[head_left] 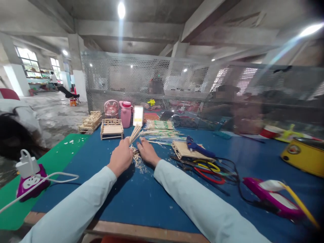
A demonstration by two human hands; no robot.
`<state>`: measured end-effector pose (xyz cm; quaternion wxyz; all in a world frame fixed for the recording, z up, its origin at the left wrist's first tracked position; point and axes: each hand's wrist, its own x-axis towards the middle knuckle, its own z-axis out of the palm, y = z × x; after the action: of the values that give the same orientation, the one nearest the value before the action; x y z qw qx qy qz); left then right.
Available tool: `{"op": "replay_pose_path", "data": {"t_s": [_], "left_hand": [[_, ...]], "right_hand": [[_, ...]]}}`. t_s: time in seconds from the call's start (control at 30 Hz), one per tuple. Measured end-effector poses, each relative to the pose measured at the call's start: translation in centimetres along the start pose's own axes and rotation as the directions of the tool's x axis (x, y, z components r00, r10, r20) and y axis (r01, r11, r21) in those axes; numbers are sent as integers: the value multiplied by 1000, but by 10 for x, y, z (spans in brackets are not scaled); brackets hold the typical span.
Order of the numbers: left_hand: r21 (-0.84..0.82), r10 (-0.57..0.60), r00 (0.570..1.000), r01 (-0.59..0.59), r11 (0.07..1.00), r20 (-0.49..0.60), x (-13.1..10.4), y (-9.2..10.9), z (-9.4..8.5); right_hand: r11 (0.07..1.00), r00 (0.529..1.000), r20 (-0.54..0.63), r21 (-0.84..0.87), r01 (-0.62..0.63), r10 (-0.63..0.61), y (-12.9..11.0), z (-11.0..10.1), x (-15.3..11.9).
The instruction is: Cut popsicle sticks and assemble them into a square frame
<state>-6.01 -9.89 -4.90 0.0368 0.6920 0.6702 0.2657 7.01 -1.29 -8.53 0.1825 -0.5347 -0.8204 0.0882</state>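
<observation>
My left hand is closed around a bundle of thin wooden sticks, which fan out upward from the fist. Just right of it, my right hand rests low over the table with its fingers stretched toward the sticks; nothing shows in its grasp. Between the two hands lies a small pile of wood scraps. Behind them are more sticks in plastic wrapping. To the right, a blue glue gun lies on a small wooden stick frame.
Small bamboo models stand back left, near a pink bottle and a lit phone. Yellow- and red-handled tools, cables and a purple power strip lie right. A yellow pot stands farther right. A perforated metal screen rises behind.
</observation>
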Motion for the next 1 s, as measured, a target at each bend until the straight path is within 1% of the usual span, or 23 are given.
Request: {"op": "replay_pose_path", "data": {"t_s": [0.07, 0.1, 0.17, 0.23, 0.3, 0.33, 0.4, 0.5, 0.57, 0.63, 0.73, 0.83, 0.93, 1.0], "left_hand": [[-7, -2, 1000, 2, 1000, -4, 1, 0, 1], [-9, -6, 1000, 6, 1000, -3, 1, 1, 2], [-5, -19, 1000, 19, 1000, 8, 2, 1, 2], [2, -30, 999, 30, 1000, 20, 3, 0, 2], [3, -33, 999, 33, 999, 21, 3, -1, 2], [1, -32, 999, 32, 999, 17, 3, -2, 2], [-4, -27, 1000, 27, 1000, 12, 2, -2, 1], [-12, -18, 1000, 18, 1000, 13, 1, -1, 0], [-18, -10, 1000, 11, 1000, 11, 0, 1, 0], [-20, 2, 1000, -2, 1000, 8, -1, 1, 0], [-6, 22, 1000, -22, 1000, 17, -2, 2, 2], [15, 32, 999, -33, 999, 37, -3, 3, 4], [10, 47, 998, -47, 999, 41, -4, 4, 6], [-8, 62, 998, -62, 998, 31, -5, 5, 7]], "right_hand": [[1000, 1000, 2, -3, -22, 22, 11, -3, 8], [1000, 1000, 14, -7, -11, 11, 12, -2, 11], [999, 999, 36, -8, 40, -40, 7, 3, 13], [996, 995, 45, -5, 88, -88, -5, 10, 12], [996, 995, 28, -8, 93, -93, -13, 12, 9], [997, 997, 8, -16, 77, -77, -14, 9, 7], [999, 999, -49, -43, 6, -8, -5, 0, 4], [979, 979, -120, -101, -175, 163, 22, -20, -1], [951, 957, -124, -135, -277, 262, 39, -27, -4], [933, 946, -117, -167, -320, 304, 48, -28, -5], [938, 956, -105, -190, -289, 273, 46, -22, -5], [970, 983, -52, -163, -181, 175, 34, -20, -7], [989, 996, -24, -121, -89, 87, 22, -25, -21], [991, 997, 9, -107, -75, 77, 17, -28, -36]]}}
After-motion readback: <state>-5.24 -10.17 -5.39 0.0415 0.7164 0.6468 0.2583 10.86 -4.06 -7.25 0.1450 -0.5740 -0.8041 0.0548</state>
